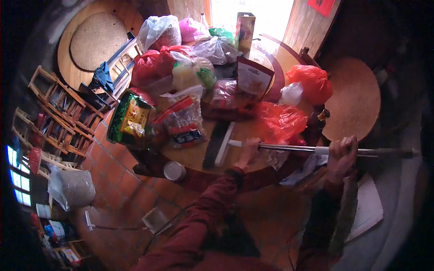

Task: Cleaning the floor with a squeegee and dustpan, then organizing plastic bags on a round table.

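Note:
A long-handled floor tool, broom- or squeegee-like, lies level across my front with its metal pole [291, 147] held in both hands. Its white head [224, 145] with a wide dark strip is over the round wooden table [195, 162]. My left hand [250, 153] grips the pole close to the head. Farther along, my right hand [341, 155] is closed around it near the grey sleeve. Just beyond my left hand sits a crumpled red plastic bag [281, 120]. A clear food bag with a red band [184, 117] lies left of the head.
Tied plastic bags [159, 62], a tall box [244, 32] and a green packet [130, 117] crowd the table. A round lidded container [174, 171] is at its near edge. Stacked wooden chairs [64, 111] stand left. A round board [352, 98] is at right.

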`<action>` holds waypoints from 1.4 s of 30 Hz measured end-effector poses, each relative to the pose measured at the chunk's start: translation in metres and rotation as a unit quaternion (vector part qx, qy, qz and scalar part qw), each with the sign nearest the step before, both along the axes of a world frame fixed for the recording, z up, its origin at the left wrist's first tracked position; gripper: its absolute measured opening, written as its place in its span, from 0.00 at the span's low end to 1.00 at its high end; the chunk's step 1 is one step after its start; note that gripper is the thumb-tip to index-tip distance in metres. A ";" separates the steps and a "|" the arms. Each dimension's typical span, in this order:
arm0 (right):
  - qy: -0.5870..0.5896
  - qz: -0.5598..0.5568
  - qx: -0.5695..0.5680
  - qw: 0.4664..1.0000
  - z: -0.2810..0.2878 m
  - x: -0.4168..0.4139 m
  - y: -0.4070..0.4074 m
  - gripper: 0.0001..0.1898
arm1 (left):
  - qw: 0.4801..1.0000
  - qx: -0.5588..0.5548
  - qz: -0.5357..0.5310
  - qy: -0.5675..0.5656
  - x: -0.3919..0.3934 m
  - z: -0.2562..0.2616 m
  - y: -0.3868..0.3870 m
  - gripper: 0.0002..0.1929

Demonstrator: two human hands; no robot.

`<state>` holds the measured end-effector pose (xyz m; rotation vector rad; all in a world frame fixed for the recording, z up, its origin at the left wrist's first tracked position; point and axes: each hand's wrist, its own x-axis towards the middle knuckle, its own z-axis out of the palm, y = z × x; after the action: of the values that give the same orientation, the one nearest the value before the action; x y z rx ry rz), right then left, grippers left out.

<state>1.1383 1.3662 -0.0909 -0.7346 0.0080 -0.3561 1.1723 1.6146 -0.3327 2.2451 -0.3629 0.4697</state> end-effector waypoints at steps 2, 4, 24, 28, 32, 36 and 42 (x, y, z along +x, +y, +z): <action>-0.033 0.049 -0.037 0.998 0.010 0.007 0.000 0.20 | 0.999 -0.016 0.028 -0.013 -0.006 -0.003 -0.003 0.09; -0.027 0.109 -0.048 0.993 0.019 0.015 -0.009 0.19 | 0.997 -0.027 0.067 -0.010 -0.028 -0.002 -0.015 0.09; -0.036 0.111 -0.080 0.990 0.038 0.004 0.125 0.20 | 0.989 -0.073 0.122 0.048 -0.223 0.131 0.096 0.17; -0.093 -0.086 -0.332 0.935 -0.014 0.074 0.148 0.20 | 0.968 -0.053 0.213 0.122 -0.311 0.114 0.166 0.15; -0.102 0.153 -0.284 0.941 -0.016 0.062 0.216 0.21 | 0.896 -0.064 0.384 0.215 -0.390 0.138 0.170 0.14; -0.116 0.132 -0.378 0.909 -0.018 0.046 0.239 0.22 | 0.893 -0.039 0.398 0.204 -0.437 0.132 0.165 0.15; -0.136 0.213 -0.449 0.857 -0.022 -0.033 0.204 0.21 | 0.885 -0.108 0.386 0.236 -0.445 0.145 0.171 0.17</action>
<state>1.1055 1.5704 -0.1126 -1.5718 -0.6232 -0.0074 0.7271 1.7856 -0.1880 2.1168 0.8290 0.3113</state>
